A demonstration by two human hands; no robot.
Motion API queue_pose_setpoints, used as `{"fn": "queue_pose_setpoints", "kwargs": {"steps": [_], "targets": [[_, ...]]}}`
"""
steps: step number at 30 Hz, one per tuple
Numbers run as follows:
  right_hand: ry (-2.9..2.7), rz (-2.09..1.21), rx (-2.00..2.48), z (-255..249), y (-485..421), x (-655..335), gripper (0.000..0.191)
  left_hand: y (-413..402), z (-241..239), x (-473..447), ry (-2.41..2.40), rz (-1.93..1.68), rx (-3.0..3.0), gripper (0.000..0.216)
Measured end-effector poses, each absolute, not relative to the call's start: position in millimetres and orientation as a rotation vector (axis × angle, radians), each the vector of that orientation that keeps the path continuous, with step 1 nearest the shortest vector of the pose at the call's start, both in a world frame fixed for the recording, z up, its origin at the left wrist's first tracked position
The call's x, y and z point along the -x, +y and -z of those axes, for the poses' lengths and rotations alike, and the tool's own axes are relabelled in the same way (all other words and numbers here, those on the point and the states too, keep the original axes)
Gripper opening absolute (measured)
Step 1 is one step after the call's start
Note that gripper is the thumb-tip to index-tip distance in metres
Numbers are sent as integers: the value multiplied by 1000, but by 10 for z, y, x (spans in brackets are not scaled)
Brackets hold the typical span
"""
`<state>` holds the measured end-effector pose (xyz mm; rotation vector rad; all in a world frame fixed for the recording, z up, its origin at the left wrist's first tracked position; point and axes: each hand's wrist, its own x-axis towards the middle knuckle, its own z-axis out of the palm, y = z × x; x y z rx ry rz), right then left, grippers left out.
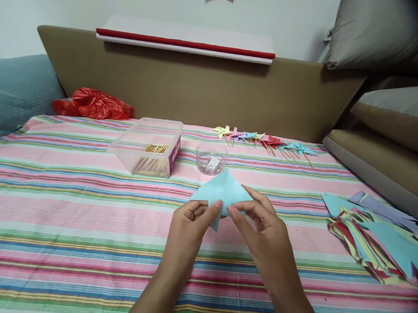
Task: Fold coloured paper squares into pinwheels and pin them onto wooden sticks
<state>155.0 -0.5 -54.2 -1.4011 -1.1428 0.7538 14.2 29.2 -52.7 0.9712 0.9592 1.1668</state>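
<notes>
Pinching the folded light-blue paper sheet (224,190) at its near corner, my left hand (187,223) and right hand (261,229) hold it spreading away from me.

The box (144,146) sits left of the jar (211,158); pinwheels (262,140) lie behind (1 row); paper stack (376,240) at right; sheet (223,190) before jar.

1. A home, most likely a bedroom: everything lies on a bed (293,282) spread with a striped sheet (69,205)
2. A padded tan headboard (198,90) runs along a plain white wall (63,4)
3. Grey and tan cushions (373,34) are stacked at the right, a teal blanket (16,90) bunched at the left
4. A crumpled red plastic bag (96,104) lies on the sheet by the headboard
</notes>
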Motion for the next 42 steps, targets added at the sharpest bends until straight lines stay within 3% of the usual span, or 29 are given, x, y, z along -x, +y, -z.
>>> {"fn": "queue_pose_setpoints", "kwargs": {"steps": [20, 42], "targets": [[-1099, -740, 1397, 523, 6, -1517, 23, 293, 474, -167, 1027, -1181, -1023, 48], [-1074, -802, 1306, 520, 19, -1452, 25, 282, 545, -242, 976, -1228, -922, 35]]}}
